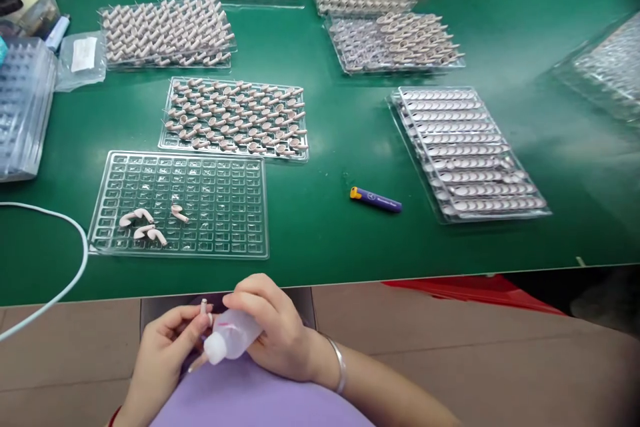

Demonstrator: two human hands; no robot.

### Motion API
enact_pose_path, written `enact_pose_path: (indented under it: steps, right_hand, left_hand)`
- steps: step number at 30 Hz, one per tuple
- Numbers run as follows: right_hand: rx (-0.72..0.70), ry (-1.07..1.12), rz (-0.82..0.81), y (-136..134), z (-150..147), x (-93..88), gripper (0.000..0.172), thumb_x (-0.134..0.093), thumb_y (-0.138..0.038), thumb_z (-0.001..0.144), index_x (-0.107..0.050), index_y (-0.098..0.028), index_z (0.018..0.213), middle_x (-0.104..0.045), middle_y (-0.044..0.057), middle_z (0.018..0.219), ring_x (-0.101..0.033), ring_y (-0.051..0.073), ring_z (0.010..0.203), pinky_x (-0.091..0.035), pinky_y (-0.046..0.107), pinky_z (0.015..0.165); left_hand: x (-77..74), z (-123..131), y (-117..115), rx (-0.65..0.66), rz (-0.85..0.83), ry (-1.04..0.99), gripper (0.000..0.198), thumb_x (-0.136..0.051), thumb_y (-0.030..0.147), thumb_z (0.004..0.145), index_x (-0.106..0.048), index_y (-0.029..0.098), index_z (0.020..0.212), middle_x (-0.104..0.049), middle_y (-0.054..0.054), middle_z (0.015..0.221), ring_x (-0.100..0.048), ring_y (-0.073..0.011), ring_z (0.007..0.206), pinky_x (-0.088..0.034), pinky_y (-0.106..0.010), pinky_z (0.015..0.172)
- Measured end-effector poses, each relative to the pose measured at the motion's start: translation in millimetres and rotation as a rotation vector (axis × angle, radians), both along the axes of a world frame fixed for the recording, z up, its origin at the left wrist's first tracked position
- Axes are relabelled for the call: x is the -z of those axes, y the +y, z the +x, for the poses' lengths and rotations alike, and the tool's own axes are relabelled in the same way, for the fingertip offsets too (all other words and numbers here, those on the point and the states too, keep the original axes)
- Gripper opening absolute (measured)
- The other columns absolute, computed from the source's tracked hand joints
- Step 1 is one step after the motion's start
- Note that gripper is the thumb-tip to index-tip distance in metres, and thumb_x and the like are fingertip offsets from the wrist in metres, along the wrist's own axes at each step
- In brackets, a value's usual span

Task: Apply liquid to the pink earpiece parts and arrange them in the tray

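Note:
Above my lap, just off the table's front edge, my left hand pinches a small white earbud shell by its stem between thumb and fingers. My right hand is wrapped round a translucent plastic squeeze bottle, tilted with its white cap pointing down and left. The bottle hides part of the left fingers and whatever lies behind it. In front of both hands lies a clear blister tray, with several loose white earbud shells resting on its left half.
Behind it sits a tray packed with earbud shells. More filled trays stand farther back. A purple lighter lies mid-table, left of a tray of white pieces. Stacked trays and a white cable occupy the left.

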State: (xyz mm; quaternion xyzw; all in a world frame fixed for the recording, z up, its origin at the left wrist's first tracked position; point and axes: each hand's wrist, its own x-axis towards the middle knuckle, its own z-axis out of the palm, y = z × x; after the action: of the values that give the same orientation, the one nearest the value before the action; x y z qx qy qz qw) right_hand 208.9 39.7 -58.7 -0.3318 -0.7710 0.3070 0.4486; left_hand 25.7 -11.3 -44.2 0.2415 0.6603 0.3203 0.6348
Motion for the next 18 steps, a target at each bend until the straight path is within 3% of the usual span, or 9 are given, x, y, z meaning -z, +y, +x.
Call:
enact_pose_path:
  steps: [4, 8, 18]
  right_hand:
    - [0.016, -0.08, 0.118, 2, -2, 3.6, 0.02, -0.052, -0.01, 0.091, -0.056, -0.017, 0.109, -0.061, 0.006, 0.082, -0.055, 0.017, 0.068, -0.047, 0.032, 0.062]
    - [0.009, -0.114, 0.14, 3, -2, 3.6, 0.02, -0.049, -0.009, 0.092, -0.056, -0.017, 0.11, -0.061, 0.007, 0.082, -0.055, 0.017, 0.069, -0.046, 0.032, 0.062]
    - [0.035, -0.119, 0.158, 2, -3, 5.5, 0.017, -0.052, -0.006, 0.09, -0.058, -0.015, 0.103, -0.06, 0.006, 0.081, -0.055, 0.016, 0.068, -0.044, 0.031, 0.062]
  left_hand:
    - [9.4, 7, 4, -0.145, -0.166, -0.16, 0.051, -0.084, 0.058, 0.054, -0.076, 0.015, 0.08, -0.06, -0.001, 0.056, -0.046, -0.0075, 0.045, -0.036, -0.018, 0.042]
    - [6.4, 10, 10, -0.177, -0.216, -0.156, 0.054, -0.086, 0.059, 0.046, -0.076, 0.015, 0.074, -0.058, 0.0, 0.053, -0.043, -0.0069, 0.045, -0.035, -0.018, 0.043]
    - [6.4, 7, 6, -0.127, -0.204, -0.118, 0.051, -0.084, 0.057, 0.055, -0.078, 0.015, 0.083, -0.07, -0.006, 0.067, -0.053, -0.0109, 0.053, -0.041, -0.019, 0.049]
